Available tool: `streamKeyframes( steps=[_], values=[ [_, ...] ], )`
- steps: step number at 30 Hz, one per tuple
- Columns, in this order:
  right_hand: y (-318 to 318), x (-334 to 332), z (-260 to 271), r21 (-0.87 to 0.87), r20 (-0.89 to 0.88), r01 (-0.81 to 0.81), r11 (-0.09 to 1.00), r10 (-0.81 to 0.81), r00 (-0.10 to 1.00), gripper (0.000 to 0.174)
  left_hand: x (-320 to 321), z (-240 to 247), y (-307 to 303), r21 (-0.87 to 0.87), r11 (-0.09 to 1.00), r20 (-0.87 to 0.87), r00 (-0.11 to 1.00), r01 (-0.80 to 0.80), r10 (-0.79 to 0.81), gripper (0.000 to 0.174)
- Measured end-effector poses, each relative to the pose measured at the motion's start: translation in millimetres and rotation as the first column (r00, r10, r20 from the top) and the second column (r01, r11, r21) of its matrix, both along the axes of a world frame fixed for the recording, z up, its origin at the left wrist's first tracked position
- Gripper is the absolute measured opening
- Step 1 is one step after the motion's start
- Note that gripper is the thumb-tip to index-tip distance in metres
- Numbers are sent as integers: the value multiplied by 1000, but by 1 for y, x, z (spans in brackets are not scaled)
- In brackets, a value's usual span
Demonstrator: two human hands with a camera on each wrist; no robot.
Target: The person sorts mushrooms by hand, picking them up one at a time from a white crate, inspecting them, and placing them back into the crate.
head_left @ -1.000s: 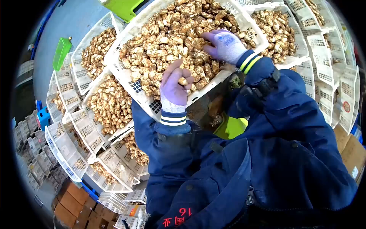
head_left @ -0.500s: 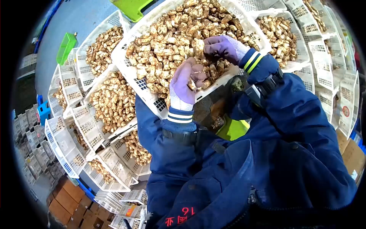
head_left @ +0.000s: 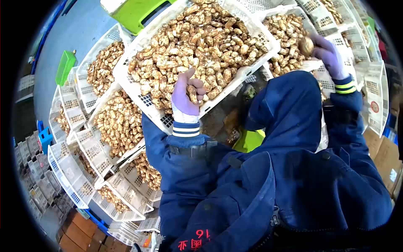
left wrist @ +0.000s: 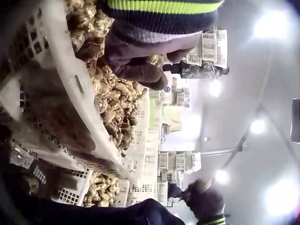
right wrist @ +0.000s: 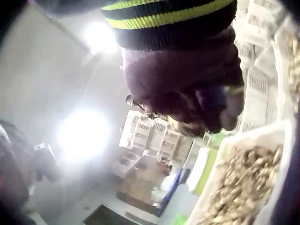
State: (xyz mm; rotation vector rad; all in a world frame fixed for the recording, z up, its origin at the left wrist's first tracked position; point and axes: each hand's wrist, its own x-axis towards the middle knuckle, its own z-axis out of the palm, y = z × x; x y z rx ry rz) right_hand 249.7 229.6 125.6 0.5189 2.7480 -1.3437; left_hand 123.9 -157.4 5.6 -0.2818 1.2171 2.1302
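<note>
A large white plastic basket point(head_left: 235, 78) is heaped with stubby, knobbly brown-and-cream mushrooms point(head_left: 197, 46). My gloved left hand point(head_left: 184, 97) is over its near side, fingers curled round one brown mushroom point(head_left: 192, 94). The left wrist view has that hand point(left wrist: 136, 58) close above the heap. Off to the right, my gloved right hand point(head_left: 331, 59) grips a rounded brown mushroom point(head_left: 306, 46) above a second white basket point(head_left: 312, 66) of similar pieces. Dark in the right wrist view, the right hand point(right wrist: 183, 84) has a pale bit of the mushroom point(right wrist: 187, 126) showing below its fingers.
More filled white baskets point(head_left: 119, 122) fan out along the left, and others point(head_left: 375, 96) stack up at the right. A green plastic stool point(head_left: 130, 17) stands behind the big basket. Cardboard boxes point(head_left: 77, 229) sit low on the left. Another person point(left wrist: 204, 199) shows in the left wrist view.
My right hand has left the large basket, picked up a mushroom and swung right over the neighbouring basket. The left hand remains at the near side, now with a mushroom in its curled fingers.
</note>
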Motion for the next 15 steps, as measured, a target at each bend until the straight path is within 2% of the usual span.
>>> streamKeyframes(
  steps=[1, 2, 4, 5, 6, 7, 8, 9, 10, 11, 12, 13, 14, 15],
  values=[
    [13, 11, 17, 151, 354, -44, 987, -13, 935, 40, 2, 2, -1, -33, 999, -51, 998, 39, -41, 55],
    [30, 32, 10, 470, 454, -247, 847, 8, 891, 41, 3, 3, -1, -69, 995, -102, 992, 73, -79, 53],
    [16, 36, 19, 512, 380, -299, 805, 100, 919, 39, 5, -3, -1, -13, 995, -128, 986, 102, -103, 49],
    [-1, 27, 17, 515, 142, -137, 846, 73, 987, 33, 5, -2, -1, -10, 995, -86, 991, 101, -101, 48],
    [-10, 10, 5, 476, 17, -83, 876, 85, 996, 31, 5, -3, 1, 23, 995, -74, 993, 93, -91, 48],
    [-46, -19, 10, 419, -46, -50, 907, 77, 996, 30, 5, -6, 2, 52, 995, -63, 995, 82, -79, 48],
    [-65, -44, -13, 471, -129, -54, 880, 130, 983, 30, 5, -9, 3, 81, 994, -51, 997, 67, -63, 48],
    [-78, -72, -40, 481, -128, -202, 853, 297, 946, 29, 5, -11, 3, 113, 993, -34, 999, 40, -36, 49],
    [-98, -94, -66, 565, -82, -229, 792, 331, 940, 29, 5, -9, 4, 114, 993, -54, 998, 41, -35, 46],
    [-112, -117, -84, 574, 85, -351, 740, 372, 924, 30, 5, -8, 3, 40, 997, -85, 994, 68, -64, 45],
    [-127, -141, -99, 563, 410, -517, 644, 326, 852, 32, 5, -6, 2, -36, 996, -111, 990, 88, -91, 43],
    [-133, -153, -118, 580, 508, -591, 560, 319, 800, 33, 6, -3, 5, -49, 996, -92, 992, 78, -82, 40],
    [-138, -163, -137, 622, 555, -578, 528, 223, 801, 34, 7, 3, 7, -129, 984, -146, 979, 121, -140, 41],
    [-141, -165, -140, 644, 525, -562, 519, 235, 818, 34, 5, 9, 9, -129, 982, -86, 985, 138, -150, 42]
  ],
)
